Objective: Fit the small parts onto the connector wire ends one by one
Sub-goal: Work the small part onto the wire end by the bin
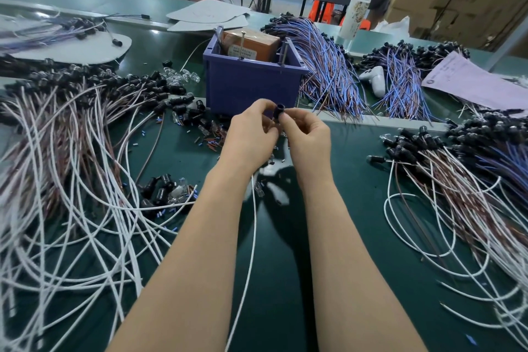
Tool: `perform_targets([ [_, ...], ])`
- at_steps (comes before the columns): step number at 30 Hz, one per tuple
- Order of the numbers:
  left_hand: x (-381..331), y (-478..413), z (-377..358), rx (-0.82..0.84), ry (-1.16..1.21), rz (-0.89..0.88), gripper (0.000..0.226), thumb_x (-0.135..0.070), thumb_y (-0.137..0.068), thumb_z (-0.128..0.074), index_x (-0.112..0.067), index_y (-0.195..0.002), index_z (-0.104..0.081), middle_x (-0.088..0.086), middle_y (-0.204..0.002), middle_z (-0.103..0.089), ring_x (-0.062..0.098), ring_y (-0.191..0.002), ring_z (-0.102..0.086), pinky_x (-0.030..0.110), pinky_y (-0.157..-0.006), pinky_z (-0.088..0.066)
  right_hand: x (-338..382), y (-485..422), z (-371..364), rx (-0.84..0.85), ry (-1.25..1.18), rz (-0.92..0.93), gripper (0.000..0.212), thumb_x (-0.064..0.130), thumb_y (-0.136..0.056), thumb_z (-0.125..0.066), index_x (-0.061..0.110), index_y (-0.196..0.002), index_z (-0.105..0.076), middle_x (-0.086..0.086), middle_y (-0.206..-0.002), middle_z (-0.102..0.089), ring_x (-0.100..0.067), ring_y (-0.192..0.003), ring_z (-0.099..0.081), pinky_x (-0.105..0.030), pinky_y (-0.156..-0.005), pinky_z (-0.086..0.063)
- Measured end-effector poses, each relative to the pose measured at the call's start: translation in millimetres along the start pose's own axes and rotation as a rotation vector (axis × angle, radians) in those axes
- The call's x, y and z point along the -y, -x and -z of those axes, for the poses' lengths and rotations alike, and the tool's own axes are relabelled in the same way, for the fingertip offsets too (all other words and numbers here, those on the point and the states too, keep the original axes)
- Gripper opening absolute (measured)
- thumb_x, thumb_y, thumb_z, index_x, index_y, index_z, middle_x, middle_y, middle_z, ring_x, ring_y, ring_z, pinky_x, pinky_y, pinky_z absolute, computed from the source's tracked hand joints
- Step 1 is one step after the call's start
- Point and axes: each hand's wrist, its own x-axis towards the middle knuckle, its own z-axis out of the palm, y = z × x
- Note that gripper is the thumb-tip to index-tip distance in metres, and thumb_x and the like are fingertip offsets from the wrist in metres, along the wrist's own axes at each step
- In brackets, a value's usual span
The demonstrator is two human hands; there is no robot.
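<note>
Green table (351, 237) filled the view, with a workshop of boxes and stools behind it at 12 o'clock. At 9 o'clock lay the biggest heap, the left pile (71, 180) of white and brown wires, their far ends already carrying black caps. At 3 o'clock a right pile (457, 194) of the same kind looked capped too. Blue wires (328, 71) fanned out at 1 o'clock, beside a purple bin (243, 86) at 12 o'clock.

Loose parts (188, 114), black caps and clear pieces, were scattered at 10 o'clock, and a smaller heap (168, 191) sat at 8 o'clock, so stock was left to fit.

Both hands met just below the bin. The left hand (251, 137) had its fingers curled and appeared to pinch the top of 1 white wire (251, 237), which trailed from under that hand toward 6 o'clock between the forearms; the wire's tip was hidden. The right hand (308, 137) pinched 1 black cap (279, 110) between thumb and fingertips, touching the left fingers.

By my reading, the job was well along but unfinished: hundreds looked capped, this cap was mid-fitting, and whether it had seated could not be told.
</note>
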Motion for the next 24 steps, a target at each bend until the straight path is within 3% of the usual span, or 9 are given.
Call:
perform_targets([
  [2, 0.2, -0.2, -0.1, -0.012, 0.047, -0.030, 0.020, -0.010, -0.088, -0.058, -0.021, -0.105, -0.061, -0.012, -0.084, -0.061, 0.011, -0.084, -0.063, 0.006, -0.064, -0.042, -0.9, -1.0, 0.1, -0.012, 0.034, 0.011, 0.026, -0.002, -0.087, -0.053, 0.020, -0.079, -0.064, 0.005, -0.074, -0.065, -0.001, -0.066, -0.058, -0.015, -0.065, -0.047],
  [8, 3.1, -0.2, -1.2, -0.033, 0.129, -0.059, 0.016, -0.004, -0.086, -0.058, -0.018, -0.093, -0.060, -0.009, -0.087, -0.068, 0.006, -0.085, -0.066, 0.008, -0.069, -0.047, -0.9, -0.8, -0.2, -0.048, 0.026, 0.006, 0.035, -0.003, -0.086, -0.044, 0.021, -0.074, -0.067, 0.015, -0.059, -0.057, 0.003, -0.049, -0.045, -0.013, -0.052, -0.036],
  [12, 4.9, -1.9, -0.8, -0.023, 0.174, -0.040, 0.015, -0.006, -0.087, -0.061, -0.017, -0.096, -0.059, -0.009, -0.090, -0.067, 0.005, -0.088, -0.065, 0.007, -0.074, -0.048, 0.2, 0.3, 0.0, -0.066, 0.021, 0.002, 0.031, -0.001, -0.090, -0.044, 0.019, -0.089, -0.068, 0.008, -0.071, -0.063, 0.000, -0.059, -0.050, -0.021, -0.061, -0.041],
  [14, 6.0, -2.3, -0.9, -0.020, 0.176, -0.035, 0.015, -0.007, -0.087, -0.062, -0.017, -0.098, -0.060, -0.009, -0.091, -0.068, 0.005, -0.090, -0.066, 0.010, -0.076, -0.049, -0.1, -0.4, 0.7, -0.080, 0.020, 0.014, 0.023, 0.001, -0.093, -0.047, 0.018, -0.101, -0.059, -0.001, -0.082, -0.066, -0.010, -0.072, -0.057, -0.028, -0.070, -0.049],
  [17, 7.2, -3.3, 0.2, -0.026, 0.175, -0.026, 0.014, -0.008, -0.087, -0.062, -0.017, -0.097, -0.060, -0.007, -0.092, -0.069, 0.006, -0.090, -0.066, 0.016, -0.078, -0.050, 2.3, -1.8, 2.6, -0.050, 0.020, 0.045, 0.013, 0.003, -0.093, -0.054, 0.016, -0.094, -0.055, -0.010, -0.092, -0.069, -0.020, -0.085, -0.066, -0.038, -0.086, -0.054],
  [21, 7.1, -3.5, 1.1, -0.029, 0.149, -0.022, 0.014, -0.010, -0.087, -0.063, -0.016, -0.100, -0.061, -0.006, -0.092, -0.068, 0.008, -0.090, -0.066, 0.018, -0.081, -0.049, 10.1, -4.7, 7.4, -0.022, 0.018, 0.097, 0.018, 0.004, -0.090, -0.061, 0.020, -0.082, -0.063, 0.002, -0.076, -0.065, -0.007, -0.070, -0.059, -0.022, -0.071, -0.051],
  [24, 5.7, -2.7, 1.1, -0.030, 0.150, -0.020, 0.014, -0.010, -0.087, -0.062, -0.015, -0.101, -0.062, -0.004, -0.093, -0.069, 0.010, -0.090, -0.066, 0.018, -0.081, -0.049, 13.4, -5.1, 10.1, -0.006, 0.063, 0.091, 0.024, -0.001, -0.089, -0.057, 0.020, -0.082, -0.065, 0.002, -0.074, -0.061, -0.013, -0.071, -0.054, -0.026, -0.071, -0.048],
])
